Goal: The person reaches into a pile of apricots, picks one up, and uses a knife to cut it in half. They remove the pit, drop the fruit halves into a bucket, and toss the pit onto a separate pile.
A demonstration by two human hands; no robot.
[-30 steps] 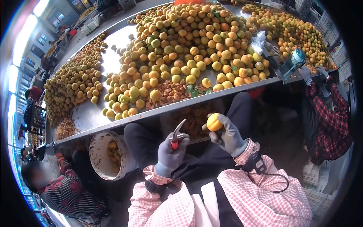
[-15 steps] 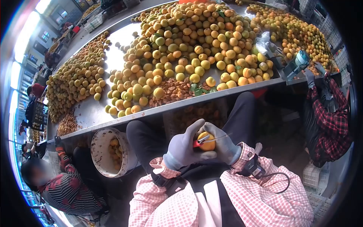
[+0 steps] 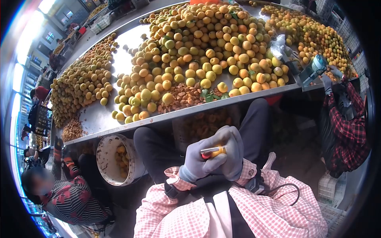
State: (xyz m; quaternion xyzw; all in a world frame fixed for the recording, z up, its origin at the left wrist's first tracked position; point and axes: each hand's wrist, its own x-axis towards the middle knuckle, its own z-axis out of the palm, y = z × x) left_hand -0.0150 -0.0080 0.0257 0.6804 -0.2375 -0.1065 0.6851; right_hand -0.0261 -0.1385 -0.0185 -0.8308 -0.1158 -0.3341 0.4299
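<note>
My gloved left hand (image 3: 201,159) is closed around a small red-handled knife (image 3: 208,151), whose metal part points left near the thumb; its blade is hidden now. My gloved right hand (image 3: 232,154) wraps an apricot (image 3: 219,151), pressed against the left hand. Only a small orange-yellow patch of the fruit shows between the fingers. Both hands are together above my lap, in front of the table edge. Beyond them, apricots (image 3: 206,59) are heaped on the metal table (image 3: 95,119), with brown pits (image 3: 183,96) piled near its front edge.
A stained white bucket (image 3: 107,174) holding fruit pieces stands left of my knees. Beneath the table, a container of fruit halves (image 3: 208,123) sits in shadow. Co-workers sit at left (image 3: 71,194) and right (image 3: 345,135). A blue-lidded bottle (image 3: 317,65) stands at the right.
My hands have closed tighter around the apricot and turned, so most of the fruit is covered. The thin blade seen across the fruit earlier no longer shows.
</note>
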